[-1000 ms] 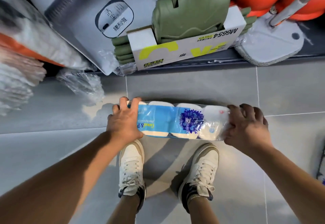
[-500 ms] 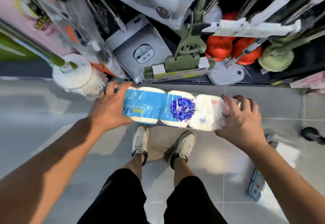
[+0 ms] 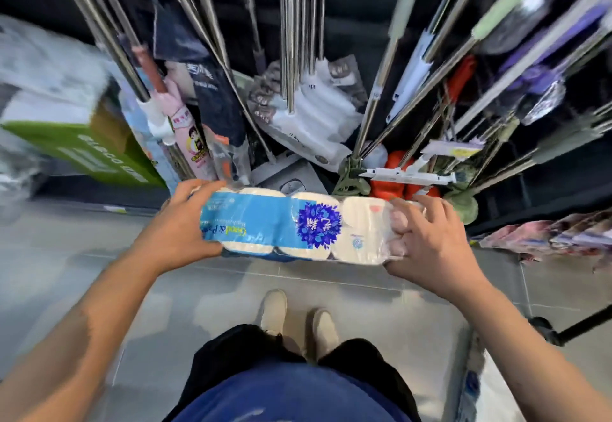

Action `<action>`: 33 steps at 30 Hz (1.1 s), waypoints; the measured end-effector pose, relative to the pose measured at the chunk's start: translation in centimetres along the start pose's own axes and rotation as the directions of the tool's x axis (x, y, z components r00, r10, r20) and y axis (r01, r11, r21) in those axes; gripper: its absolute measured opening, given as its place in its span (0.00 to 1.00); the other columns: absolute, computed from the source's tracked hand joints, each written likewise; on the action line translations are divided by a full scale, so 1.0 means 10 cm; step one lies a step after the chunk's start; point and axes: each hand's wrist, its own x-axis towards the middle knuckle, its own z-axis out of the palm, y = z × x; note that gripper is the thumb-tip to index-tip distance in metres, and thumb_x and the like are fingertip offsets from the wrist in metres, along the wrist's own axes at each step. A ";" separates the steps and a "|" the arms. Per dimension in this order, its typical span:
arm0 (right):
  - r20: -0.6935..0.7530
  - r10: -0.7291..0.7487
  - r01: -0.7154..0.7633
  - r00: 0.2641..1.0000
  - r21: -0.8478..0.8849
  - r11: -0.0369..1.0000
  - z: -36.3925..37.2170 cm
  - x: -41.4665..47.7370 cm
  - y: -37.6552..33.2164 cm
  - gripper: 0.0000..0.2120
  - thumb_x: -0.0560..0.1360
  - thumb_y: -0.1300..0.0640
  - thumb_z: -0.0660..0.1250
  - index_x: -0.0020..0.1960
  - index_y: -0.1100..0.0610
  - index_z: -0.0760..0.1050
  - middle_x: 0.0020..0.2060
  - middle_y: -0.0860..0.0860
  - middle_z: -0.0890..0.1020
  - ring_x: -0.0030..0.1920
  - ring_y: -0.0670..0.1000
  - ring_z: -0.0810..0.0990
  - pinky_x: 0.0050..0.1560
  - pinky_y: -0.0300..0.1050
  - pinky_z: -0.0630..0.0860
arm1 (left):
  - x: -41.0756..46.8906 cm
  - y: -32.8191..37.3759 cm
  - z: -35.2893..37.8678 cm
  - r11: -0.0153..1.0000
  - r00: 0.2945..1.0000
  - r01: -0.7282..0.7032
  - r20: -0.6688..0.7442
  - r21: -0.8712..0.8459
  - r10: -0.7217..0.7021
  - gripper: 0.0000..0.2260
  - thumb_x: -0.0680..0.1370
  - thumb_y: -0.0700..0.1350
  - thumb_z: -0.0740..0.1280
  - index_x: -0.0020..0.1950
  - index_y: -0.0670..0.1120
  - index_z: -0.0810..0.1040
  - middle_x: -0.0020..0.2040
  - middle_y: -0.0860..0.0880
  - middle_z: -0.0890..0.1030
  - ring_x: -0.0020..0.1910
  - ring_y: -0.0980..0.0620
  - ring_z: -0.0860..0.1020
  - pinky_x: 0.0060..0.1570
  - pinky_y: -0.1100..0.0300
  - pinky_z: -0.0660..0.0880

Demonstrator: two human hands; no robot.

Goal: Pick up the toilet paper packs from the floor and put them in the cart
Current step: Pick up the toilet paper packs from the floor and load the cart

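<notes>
A toilet paper pack [image 3: 294, 226] held level above the tiled floor [image 3: 347, 292] — left hand [image 3: 178, 226] clamping its 9 o'clock end, right hand [image 3: 427, 239] its 3 o'clock end. Mop handles [image 3: 298, 34] crowd 12 o'clock — best carried flat, gripped evenly, turning well clear of them.

Toilet paper pack [image 3: 298, 224] with "Good & Pa…" in white script on its blue band, upside down to the camera, two white Chinese characters inside its purple flower emblem, green box [image 3: 96, 153] with blurred white capitals, not readable, other labels too blurred.
</notes>
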 end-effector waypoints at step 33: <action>0.143 -0.803 0.782 0.579 0.184 0.596 -0.16 1.04 -4.02 0.49 0.52 0.36 0.68 0.74 0.38 0.66 0.63 0.50 0.71 0.67 0.56 0.67 0.68 0.52 0.66 | -3.59 -1.51 -1.13 0.760 0.467 0.509 -0.612 -0.404 -0.638 0.42 0.57 0.48 0.75 0.71 0.62 0.71 0.67 0.51 0.69 0.66 0.53 0.72 0.67 0.62 0.65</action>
